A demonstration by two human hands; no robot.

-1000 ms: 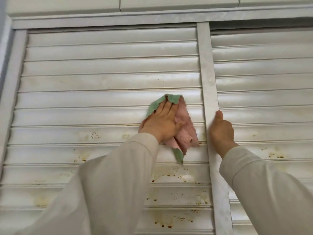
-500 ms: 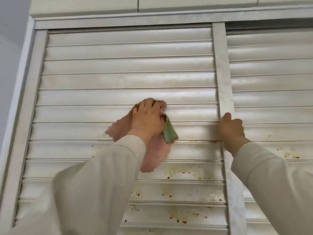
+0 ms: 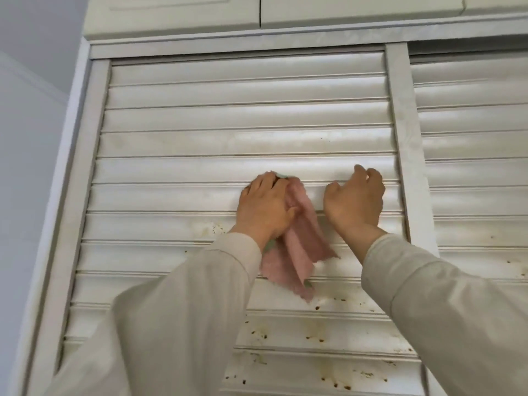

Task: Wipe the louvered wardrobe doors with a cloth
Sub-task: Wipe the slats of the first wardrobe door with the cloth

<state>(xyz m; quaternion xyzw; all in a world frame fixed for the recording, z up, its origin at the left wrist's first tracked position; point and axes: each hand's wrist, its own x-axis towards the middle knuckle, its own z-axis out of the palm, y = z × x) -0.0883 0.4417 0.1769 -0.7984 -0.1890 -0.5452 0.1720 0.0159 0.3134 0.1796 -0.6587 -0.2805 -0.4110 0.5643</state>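
Home bedroom, white louvered wardrobe doors [image 3: 245, 144], overhead cupboards [image 3: 177, 12]

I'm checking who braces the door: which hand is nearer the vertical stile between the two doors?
The right hand: it rests on the slats just left of the stile. The left hand, gripping the pink cloth, is farther left.

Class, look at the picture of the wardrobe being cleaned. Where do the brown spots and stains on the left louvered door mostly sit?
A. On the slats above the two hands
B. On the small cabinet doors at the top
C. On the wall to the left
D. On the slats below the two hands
D: the brown spots dot the slats of the louvered door below the left hand and right hand, while the upper slats look free of spots.
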